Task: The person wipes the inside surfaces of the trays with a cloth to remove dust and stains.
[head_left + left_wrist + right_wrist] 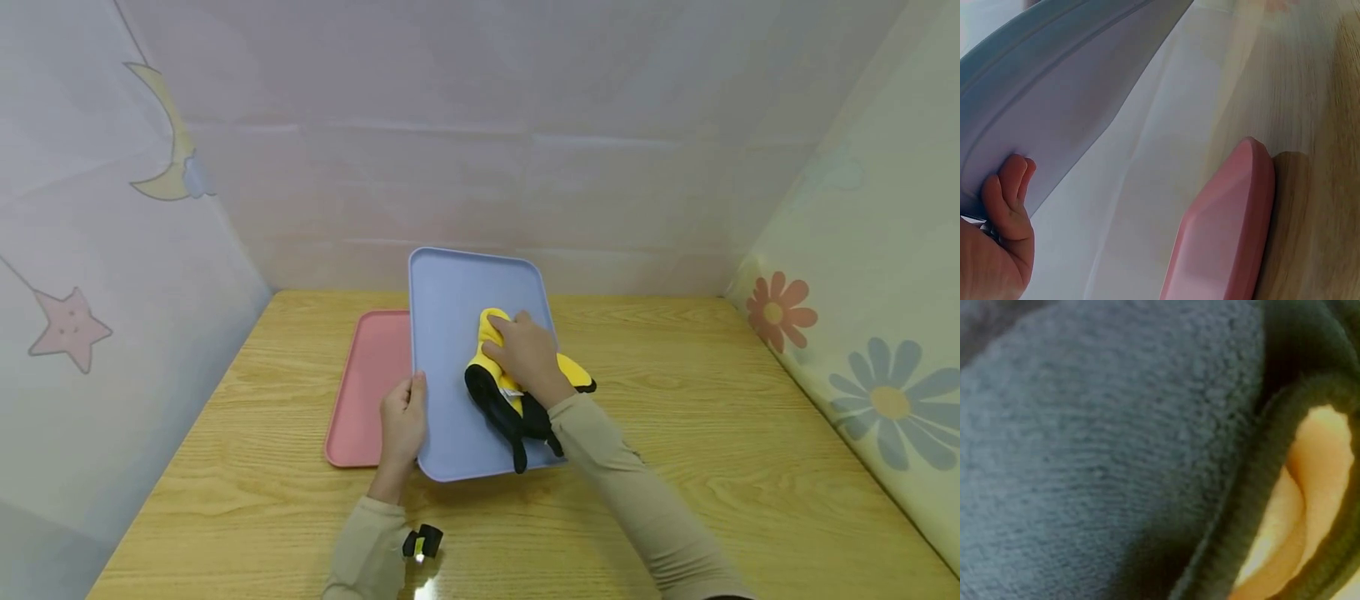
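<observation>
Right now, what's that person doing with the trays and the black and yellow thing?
The person's left hand grips the left edge of a blue tray, held up at a tilt above the wooden table. The right hand holds a black and yellow soft toy over that tray; whether the toy rests on it is hard to tell. A pink tray lies on the table, partly hidden behind the blue one.

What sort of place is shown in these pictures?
Probably a staged tabletop set-up, perhaps child-themed: a wooden table, pale creased sheets behind and beside it, and a printed moon and flowers.
</observation>
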`<state>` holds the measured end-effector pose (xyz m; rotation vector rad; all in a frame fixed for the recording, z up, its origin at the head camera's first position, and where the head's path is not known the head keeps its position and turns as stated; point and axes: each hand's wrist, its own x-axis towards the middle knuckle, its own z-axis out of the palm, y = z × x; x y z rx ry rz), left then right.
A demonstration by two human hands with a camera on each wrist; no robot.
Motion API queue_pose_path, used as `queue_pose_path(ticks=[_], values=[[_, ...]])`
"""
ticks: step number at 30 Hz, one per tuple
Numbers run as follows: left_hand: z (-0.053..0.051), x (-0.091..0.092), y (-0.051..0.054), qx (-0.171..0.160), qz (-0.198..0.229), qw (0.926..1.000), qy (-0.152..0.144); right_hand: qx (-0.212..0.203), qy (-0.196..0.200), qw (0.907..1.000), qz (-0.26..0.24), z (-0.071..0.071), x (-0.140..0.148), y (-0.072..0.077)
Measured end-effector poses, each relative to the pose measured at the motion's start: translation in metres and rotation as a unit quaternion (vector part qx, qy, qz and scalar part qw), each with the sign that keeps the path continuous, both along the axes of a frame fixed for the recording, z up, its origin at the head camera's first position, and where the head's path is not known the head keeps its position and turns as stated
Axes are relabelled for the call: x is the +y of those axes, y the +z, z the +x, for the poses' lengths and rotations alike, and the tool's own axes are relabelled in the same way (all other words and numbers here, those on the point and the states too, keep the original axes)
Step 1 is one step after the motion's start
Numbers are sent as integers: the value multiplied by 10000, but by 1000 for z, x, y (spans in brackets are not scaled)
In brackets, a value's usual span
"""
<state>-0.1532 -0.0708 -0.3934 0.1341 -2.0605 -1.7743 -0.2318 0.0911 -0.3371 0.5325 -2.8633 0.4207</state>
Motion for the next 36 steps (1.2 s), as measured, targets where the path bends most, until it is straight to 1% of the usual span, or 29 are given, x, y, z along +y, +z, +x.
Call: queue_pose_path(ticks=[1,6,9,13,20,24,30,33,36], values=[[0,1,0,-3,30,10000,3,50,50,10000,0,1,-3,0],[-1,4,0,26,97,9999,-4,47,194,9998,25,8,-15,3],[-2,4,-2,86,28,10000,22,53,305,9995,15,13,-22,4],[-3,5,-4,72,-34,9999,83,80,457,9989,16,18,-30,5],[-3,8,0,-88,-52,9999,104,450,790,9958,64,25,-39,5],[-3,8,1,-129,63,9999,50,704,968,9928,97,29,-43,5],[-4,6,-1,-6,231,9996,-176,1167,1425,9826,254,31,-46,2],[-4,6,-1,16,246,9994,-231,1187,1537,9806,272,32,-46,1],[-4,6,-1,-43,262,9993,-245,1137,1567,9807,257,32,-46,2]])
